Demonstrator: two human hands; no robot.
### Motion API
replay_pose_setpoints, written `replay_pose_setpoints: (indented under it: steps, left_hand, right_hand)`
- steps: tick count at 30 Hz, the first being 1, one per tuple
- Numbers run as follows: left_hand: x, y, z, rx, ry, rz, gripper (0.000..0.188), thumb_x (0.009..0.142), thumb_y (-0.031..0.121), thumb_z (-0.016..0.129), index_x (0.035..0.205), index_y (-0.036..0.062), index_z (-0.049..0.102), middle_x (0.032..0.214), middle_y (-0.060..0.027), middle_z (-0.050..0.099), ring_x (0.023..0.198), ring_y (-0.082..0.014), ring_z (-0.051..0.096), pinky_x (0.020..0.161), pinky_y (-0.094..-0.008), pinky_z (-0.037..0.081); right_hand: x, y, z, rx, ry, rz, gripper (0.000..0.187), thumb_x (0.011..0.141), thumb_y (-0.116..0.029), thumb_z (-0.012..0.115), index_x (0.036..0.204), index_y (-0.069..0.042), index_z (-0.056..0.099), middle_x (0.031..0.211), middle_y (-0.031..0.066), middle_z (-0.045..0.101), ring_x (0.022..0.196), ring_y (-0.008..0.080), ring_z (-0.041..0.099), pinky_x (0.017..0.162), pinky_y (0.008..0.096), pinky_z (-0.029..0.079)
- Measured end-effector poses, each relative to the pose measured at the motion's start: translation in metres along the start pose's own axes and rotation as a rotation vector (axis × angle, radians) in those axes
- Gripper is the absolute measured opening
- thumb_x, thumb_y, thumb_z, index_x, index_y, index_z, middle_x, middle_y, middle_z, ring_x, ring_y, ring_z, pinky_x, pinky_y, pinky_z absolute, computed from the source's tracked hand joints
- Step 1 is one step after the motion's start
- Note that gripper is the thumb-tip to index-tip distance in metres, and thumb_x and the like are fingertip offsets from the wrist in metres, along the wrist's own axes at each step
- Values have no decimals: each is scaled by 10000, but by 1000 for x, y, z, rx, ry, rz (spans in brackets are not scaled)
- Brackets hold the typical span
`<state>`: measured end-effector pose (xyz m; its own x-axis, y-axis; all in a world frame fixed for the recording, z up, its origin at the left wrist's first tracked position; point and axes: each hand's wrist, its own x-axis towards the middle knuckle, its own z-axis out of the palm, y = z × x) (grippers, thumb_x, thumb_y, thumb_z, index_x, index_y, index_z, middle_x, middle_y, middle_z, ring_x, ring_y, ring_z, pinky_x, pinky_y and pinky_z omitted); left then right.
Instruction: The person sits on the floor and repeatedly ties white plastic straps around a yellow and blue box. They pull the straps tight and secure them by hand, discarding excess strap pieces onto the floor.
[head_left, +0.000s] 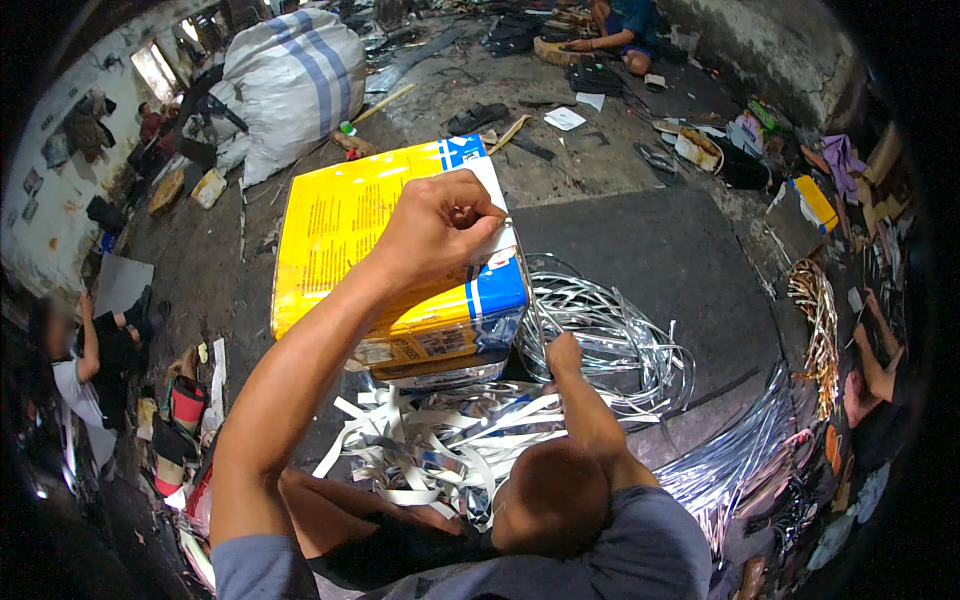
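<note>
In front of me stands a yellow and blue box-shaped container [340, 230]. Above its right edge my left hand [440, 222] is closed, thumb and forefinger pinching one end of a thin silvery strip [534, 290]. That strip runs down past the container's right side to my right hand [564, 356], which is closed around it lower down. A loose coil of shiny silver strips [630, 340] lies beside my right hand. White and silver strips [420, 440] are heaped between my legs and the container.
Bundled silver strips [720, 450] lie to my right, near a hanging-looking bundle of golden strips [815, 320]. A large white sack [295, 90] stands at the far left. Other people sit at the left, right and far back. A dark mat [640, 235] covers floor beyond the coil.
</note>
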<state>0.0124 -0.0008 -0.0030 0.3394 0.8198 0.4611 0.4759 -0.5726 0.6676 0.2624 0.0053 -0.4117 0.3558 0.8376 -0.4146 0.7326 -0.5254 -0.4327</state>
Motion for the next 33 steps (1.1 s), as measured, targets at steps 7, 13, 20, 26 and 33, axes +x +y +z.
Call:
replay_pose_setpoints:
  steps: [7,13,20,26,33]
  left_hand:
    - [-12,-1,-12,275,-114,367,246,858,0,706,1099,18,749,1005,-141,664,870,-288,675,784,-362,560]
    - [-15,-5,-12,577,-25,607,293,872,139,761,1160,91,753,1094,-98,674,961,-304,646,830,-385,550]
    - [-11,0,-8,479,-24,540,329,899,318,721,1072,43,770,1088,-134,696,989,-317,663,872,-392,557]
    - [-10,-2,-10,540,-11,558,312,901,287,715,1096,47,757,1095,-118,691,957,-311,673,828,-380,570]
    - [-70,43,-1,561,187,693,271,780,124,774,1043,80,726,1070,-73,688,996,-271,670,798,-371,563]
  right_hand:
    - [18,20,9,-12,93,-34,375,899,-235,661,1187,6,662,1208,306,686,1150,471,665,995,534,530]
    - [59,87,-66,-94,435,13,272,914,-157,568,1019,25,741,1024,297,732,1032,454,718,900,527,578]
    - [12,101,-133,247,723,250,356,979,-282,582,1215,-21,635,1035,172,739,1006,389,703,870,500,552]
    - [-95,73,-42,-107,82,-1017,280,805,-132,719,1081,-87,713,1164,167,649,1112,367,602,962,477,494]
    - [-121,63,-3,-204,-69,-981,205,794,-160,792,943,-65,688,988,111,657,983,284,645,840,436,512]
